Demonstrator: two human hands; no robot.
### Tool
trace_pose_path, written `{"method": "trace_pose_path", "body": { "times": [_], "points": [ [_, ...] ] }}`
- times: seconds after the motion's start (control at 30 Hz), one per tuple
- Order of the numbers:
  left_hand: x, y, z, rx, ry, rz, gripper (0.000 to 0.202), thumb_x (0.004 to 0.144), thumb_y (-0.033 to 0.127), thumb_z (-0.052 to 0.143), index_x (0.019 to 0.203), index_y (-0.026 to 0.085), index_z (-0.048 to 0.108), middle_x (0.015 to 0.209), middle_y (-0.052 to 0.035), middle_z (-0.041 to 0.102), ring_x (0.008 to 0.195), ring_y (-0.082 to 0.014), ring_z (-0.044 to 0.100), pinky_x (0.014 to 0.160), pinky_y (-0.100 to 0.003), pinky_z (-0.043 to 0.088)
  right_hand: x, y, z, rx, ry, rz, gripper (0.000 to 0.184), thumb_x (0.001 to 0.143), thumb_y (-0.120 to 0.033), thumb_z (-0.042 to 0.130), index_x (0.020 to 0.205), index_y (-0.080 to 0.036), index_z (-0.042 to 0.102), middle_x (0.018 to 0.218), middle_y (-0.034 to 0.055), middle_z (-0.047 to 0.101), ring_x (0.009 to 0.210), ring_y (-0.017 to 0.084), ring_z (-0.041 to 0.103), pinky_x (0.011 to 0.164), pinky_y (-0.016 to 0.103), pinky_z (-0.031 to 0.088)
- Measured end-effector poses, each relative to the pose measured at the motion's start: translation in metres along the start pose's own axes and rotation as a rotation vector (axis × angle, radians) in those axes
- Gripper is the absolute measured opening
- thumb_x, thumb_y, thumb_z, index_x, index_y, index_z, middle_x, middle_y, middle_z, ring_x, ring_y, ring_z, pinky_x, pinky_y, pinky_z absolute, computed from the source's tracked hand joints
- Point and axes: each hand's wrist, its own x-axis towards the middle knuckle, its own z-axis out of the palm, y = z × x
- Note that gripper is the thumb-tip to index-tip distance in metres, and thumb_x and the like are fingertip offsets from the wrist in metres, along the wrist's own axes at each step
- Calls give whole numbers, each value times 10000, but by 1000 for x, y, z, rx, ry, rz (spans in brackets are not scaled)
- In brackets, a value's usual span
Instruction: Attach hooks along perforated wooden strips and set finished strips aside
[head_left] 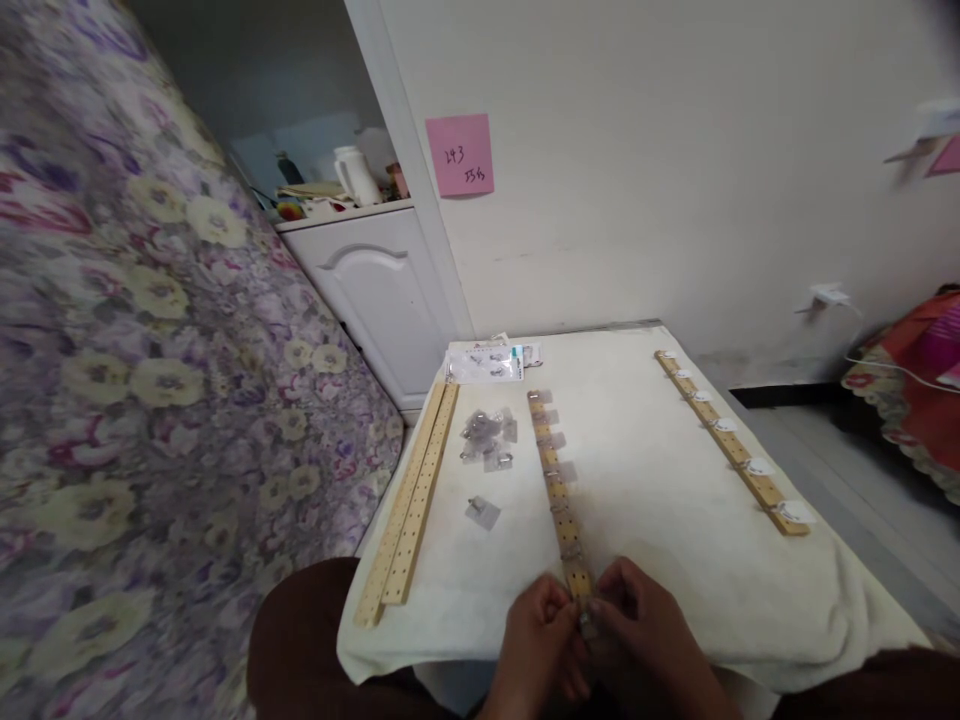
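Note:
A narrow wooden strip with drilled holes (pixel 556 488) runs down the middle of the table, with small clear plastic pieces attached along its length. At its near end, my left hand (pixel 536 635) and my right hand (pixel 649 620) meet with fingers pinched together. Between the fingertips is a small shiny piece (pixel 584 620), too small and partly covered to name. Left of the strip, one small clear packet (pixel 483 512) lies alone, short of a pile of similar packets (pixel 486 436) holding small dark metallic items.
Two perforated wooden strips (pixel 411 500) lie side by side along the left edge. On the right, another strip (pixel 731 442) carries white tags. A printed clear package (pixel 486 362) rests at the back of the cloth-covered table (pixel 622 400). A floral curtain (pixel 187 400) hangs at left.

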Motion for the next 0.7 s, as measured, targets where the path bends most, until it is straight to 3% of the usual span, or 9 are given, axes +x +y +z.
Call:
{"method": "trace_pose_path", "body": {
  "times": [0.3, 0.7],
  "points": [
    [-1, -1, 0, -13, 2, 12, 324, 734, 511, 557, 770, 230, 400, 436, 75, 589, 253, -101, 499, 251, -159, 294, 1, -1, 0, 34, -29, 3, 101, 703, -285, 570, 727, -212, 505, 645, -30, 577, 650, 164, 557, 616, 262, 403],
    [-2, 2, 0, -16, -3, 0, 373, 703, 546, 584, 764, 225, 403, 433, 67, 590, 254, -106, 503, 262, -167, 312, 2, -1, 2, 8, -47, 16, 108, 719, -294, 562, 731, -208, 498, 653, -23, 572, 648, 161, 545, 617, 266, 395]
  ]
}}
